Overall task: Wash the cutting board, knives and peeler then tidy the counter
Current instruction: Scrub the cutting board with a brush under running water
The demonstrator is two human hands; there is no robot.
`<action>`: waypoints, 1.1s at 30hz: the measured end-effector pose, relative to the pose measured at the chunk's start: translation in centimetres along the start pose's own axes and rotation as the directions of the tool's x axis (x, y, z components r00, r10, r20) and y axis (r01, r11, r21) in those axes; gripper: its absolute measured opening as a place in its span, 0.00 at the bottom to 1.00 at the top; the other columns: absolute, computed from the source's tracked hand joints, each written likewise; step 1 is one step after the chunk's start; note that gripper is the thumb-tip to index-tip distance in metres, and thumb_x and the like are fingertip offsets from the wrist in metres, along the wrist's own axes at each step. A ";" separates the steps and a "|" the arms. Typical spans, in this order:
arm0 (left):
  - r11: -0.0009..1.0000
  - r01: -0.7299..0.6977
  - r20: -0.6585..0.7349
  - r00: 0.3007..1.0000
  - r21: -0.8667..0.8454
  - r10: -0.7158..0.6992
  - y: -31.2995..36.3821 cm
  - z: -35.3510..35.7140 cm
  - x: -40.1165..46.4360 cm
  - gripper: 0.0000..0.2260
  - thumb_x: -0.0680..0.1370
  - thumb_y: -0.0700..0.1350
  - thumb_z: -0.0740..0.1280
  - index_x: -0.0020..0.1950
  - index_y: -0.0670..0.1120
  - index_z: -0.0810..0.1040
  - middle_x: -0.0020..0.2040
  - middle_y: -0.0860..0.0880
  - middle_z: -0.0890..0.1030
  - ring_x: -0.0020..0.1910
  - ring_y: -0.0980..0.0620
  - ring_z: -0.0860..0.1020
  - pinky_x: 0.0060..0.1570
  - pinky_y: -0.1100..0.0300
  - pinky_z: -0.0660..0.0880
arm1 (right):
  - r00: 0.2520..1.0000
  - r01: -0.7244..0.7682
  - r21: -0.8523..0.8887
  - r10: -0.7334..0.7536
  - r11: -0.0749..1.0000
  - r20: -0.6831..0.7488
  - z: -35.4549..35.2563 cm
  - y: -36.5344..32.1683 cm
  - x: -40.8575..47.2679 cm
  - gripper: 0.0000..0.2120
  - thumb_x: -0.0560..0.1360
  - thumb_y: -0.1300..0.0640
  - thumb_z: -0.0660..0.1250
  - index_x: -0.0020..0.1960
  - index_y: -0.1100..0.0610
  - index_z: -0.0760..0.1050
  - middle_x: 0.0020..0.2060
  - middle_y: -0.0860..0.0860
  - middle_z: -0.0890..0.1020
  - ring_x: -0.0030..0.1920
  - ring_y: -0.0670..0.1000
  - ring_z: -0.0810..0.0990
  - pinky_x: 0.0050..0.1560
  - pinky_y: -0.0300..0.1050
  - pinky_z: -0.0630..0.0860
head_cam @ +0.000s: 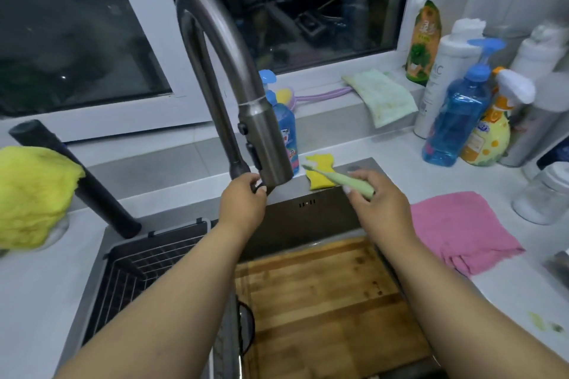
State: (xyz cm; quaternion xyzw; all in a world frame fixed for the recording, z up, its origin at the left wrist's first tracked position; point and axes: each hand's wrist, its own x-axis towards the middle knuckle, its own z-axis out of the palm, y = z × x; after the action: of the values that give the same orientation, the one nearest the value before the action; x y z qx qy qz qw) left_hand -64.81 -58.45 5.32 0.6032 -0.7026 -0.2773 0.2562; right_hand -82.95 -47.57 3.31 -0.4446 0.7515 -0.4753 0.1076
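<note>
I'm standing at the sink [320, 209] of a home kitchen. A tall arched steel faucet [215, 77] rises over the steel basin, with a wire drain basket [138, 268] set in its left side and a wooden cutting board [323, 301] lying in it. Bottles of dish soap and cleaner [455, 114] crowd the white counter [508, 286] by the tiled wall, cloths and a yellow sponge [320, 175] lie about, and a dark window [77, 34] sits behind.

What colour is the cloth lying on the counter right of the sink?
Pink. The cloth shows clearly in the head view, lying crumpled beside the sink.
</note>
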 end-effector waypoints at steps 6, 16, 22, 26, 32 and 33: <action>0.991 -0.052 0.113 0.993 0.125 0.038 -0.2 -1.0 0.9 0.05 0.80 0.44 0.63 0.53 0.46 0.77 0.49 0.45 0.78 0.49 0.46 0.75 0.46 0.60 0.65 | 0.957 -0.287 0.515 0.264 0.808 0.120 -0.8 -4.0 -4.7 0.07 0.71 0.61 0.73 0.48 0.53 0.80 0.35 0.51 0.82 0.31 0.47 0.78 0.29 0.36 0.75; 0.951 -0.134 0.105 0.989 0.278 0.108 -1.0 -0.4 2.9 0.08 0.78 0.48 0.67 0.49 0.44 0.79 0.44 0.46 0.80 0.42 0.49 0.75 0.43 0.57 0.71 | 0.906 -0.350 0.723 0.411 0.596 0.101 -2.2 -6.2 -7.2 0.11 0.65 0.57 0.74 0.45 0.59 0.81 0.24 0.52 0.76 0.25 0.48 0.72 0.26 0.39 0.70; 0.962 -0.126 0.092 0.990 0.242 0.107 -1.6 0.2 2.8 0.05 0.80 0.46 0.63 0.50 0.47 0.78 0.46 0.47 0.78 0.39 0.55 0.72 0.38 0.63 0.65 | 0.870 -0.314 0.838 0.488 0.447 0.066 -1.9 -6.6 -8.7 0.02 0.72 0.66 0.69 0.43 0.62 0.77 0.24 0.51 0.75 0.24 0.47 0.72 0.23 0.37 0.70; 0.966 -0.129 0.080 0.990 0.225 0.114 -2.0 0.3 2.8 0.06 0.81 0.46 0.62 0.49 0.46 0.77 0.44 0.47 0.77 0.35 0.57 0.69 0.33 0.65 0.62 | 0.882 -0.295 0.849 0.467 0.438 0.065 -1.8 -7.2 -8.7 0.04 0.72 0.62 0.69 0.42 0.61 0.74 0.22 0.49 0.73 0.22 0.47 0.70 0.21 0.37 0.67; 0.949 -0.163 0.086 0.986 0.270 0.145 -2.1 0.2 2.6 0.06 0.80 0.47 0.63 0.52 0.47 0.77 0.47 0.47 0.78 0.43 0.53 0.74 0.42 0.61 0.67 | 0.908 -0.314 0.844 0.397 0.435 0.133 -2.3 -7.0 -7.9 0.06 0.74 0.69 0.61 0.44 0.66 0.76 0.22 0.50 0.73 0.24 0.48 0.71 0.22 0.38 0.68; 0.949 -0.166 0.089 0.985 0.268 0.147 -2.0 0.1 2.5 0.06 0.80 0.47 0.63 0.52 0.47 0.77 0.46 0.47 0.78 0.43 0.53 0.74 0.41 0.62 0.67 | 0.909 -0.321 0.845 0.390 0.428 0.147 -2.4 -6.9 -7.7 0.07 0.74 0.70 0.60 0.43 0.67 0.76 0.23 0.52 0.73 0.25 0.49 0.71 0.22 0.38 0.69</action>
State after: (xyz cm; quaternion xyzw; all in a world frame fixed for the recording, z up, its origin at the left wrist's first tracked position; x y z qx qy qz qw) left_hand -63.82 -61.13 3.86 0.5656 -0.7880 -0.1765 0.1673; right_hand -75.98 -41.16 8.16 -0.1474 0.4982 -0.7639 0.3829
